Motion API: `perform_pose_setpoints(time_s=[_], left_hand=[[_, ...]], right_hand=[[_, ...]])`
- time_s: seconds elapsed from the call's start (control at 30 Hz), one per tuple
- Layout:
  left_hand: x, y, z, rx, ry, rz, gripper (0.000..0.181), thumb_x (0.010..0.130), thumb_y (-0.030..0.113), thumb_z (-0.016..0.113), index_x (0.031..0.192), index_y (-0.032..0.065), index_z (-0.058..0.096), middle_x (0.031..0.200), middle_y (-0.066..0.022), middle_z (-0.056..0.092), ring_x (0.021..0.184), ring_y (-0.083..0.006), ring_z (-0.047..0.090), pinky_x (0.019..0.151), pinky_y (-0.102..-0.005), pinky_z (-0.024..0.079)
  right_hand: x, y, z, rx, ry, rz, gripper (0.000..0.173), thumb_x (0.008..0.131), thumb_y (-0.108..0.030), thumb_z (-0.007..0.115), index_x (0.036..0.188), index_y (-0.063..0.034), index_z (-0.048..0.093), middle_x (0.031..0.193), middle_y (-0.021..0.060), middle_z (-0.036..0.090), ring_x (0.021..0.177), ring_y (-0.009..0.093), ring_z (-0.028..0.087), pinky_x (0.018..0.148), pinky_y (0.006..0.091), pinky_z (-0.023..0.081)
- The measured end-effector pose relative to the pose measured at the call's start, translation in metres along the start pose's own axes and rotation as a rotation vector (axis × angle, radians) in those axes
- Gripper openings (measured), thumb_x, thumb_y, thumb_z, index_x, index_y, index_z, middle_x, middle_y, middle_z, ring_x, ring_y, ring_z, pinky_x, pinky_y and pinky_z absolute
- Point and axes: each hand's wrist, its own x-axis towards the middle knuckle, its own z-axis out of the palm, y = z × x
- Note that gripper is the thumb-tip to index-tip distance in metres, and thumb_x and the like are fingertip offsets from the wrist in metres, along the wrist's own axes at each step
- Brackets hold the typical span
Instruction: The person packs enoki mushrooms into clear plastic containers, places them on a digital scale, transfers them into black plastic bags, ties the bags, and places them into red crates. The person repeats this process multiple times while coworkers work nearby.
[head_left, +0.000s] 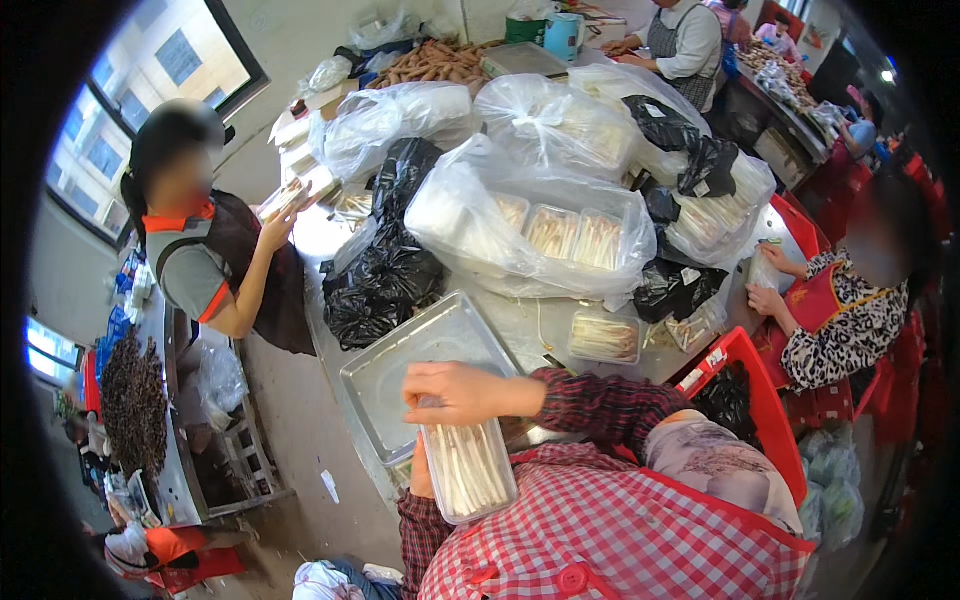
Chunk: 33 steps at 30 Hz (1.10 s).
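A clear plastic tray (471, 474) packed with long, pale, stalk-like vegetables is tilted against my checked apron. My left hand (421, 471) supports it from the left side, mostly hidden behind it. Over its far end lies my right hand (461, 393), fingers curled around that end; their tips are partly out of sight. Just beyond my hands, a shallow metal tray (409, 352) rests on the steel table (517, 319). Another filled plastic tray (604, 337) sits on the table to the right of the metal one.
A large clear bag (457, 225) with several filled trays lies across the table's middle, beside a black plastic bag (382, 300). A red crate (765, 405) stands at my right. One co-worker at left holds a tray (285, 199); another at right handles a clear bag (763, 271).
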Motion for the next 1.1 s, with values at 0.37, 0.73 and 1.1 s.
perform_pose_setpoints(time_s=[0.37, 0.73, 1.1], left_hand=[[-0.007, 0.001, 0.022, 0.463, 0.185, 0.036, 0.058, 0.101, 0.042, 0.037, 0.14, -0.0005, 0.036, 0.132, -0.0156, 0.053, 0.114, -0.0267, 0.058, 0.096, -0.0403, 0.049], [-0.006, -0.01, 0.016, 0.392, 0.148, 0.052, 0.056, 0.098, 0.042, 0.043, 0.137, 0.0022, 0.039, 0.128, -0.0117, 0.054, 0.113, -0.0227, 0.057, 0.096, -0.0385, 0.048], [-0.015, -0.006, 0.031, 0.598, 0.175, 0.109, 0.056, 0.099, 0.043, 0.04, 0.138, 0.0024, 0.039, 0.13, -0.0162, 0.054, 0.114, -0.0289, 0.057, 0.099, -0.0437, 0.045]], right_hand=[[0.016, -0.007, 0.005, -0.151, -0.267, -0.046, 0.053, 0.082, -0.048, 0.062, 0.054, -0.0034, 0.06, 0.055, 0.0157, 0.055, 0.05, 0.035, 0.052, 0.046, 0.0434, 0.038], [0.005, -0.006, 0.0, 0.33, -0.004, -0.008, 0.053, 0.08, -0.037, 0.072, 0.054, -0.0018, 0.042, 0.055, 0.0087, 0.045, 0.051, 0.023, 0.044, 0.05, 0.0374, 0.035], [0.0, 0.009, 0.017, 0.467, 0.087, 0.548, 0.051, 0.077, -0.031, 0.076, 0.051, -0.0074, 0.039, 0.049, -0.0007, 0.037, 0.049, 0.01, 0.032, 0.046, 0.0334, 0.03]])
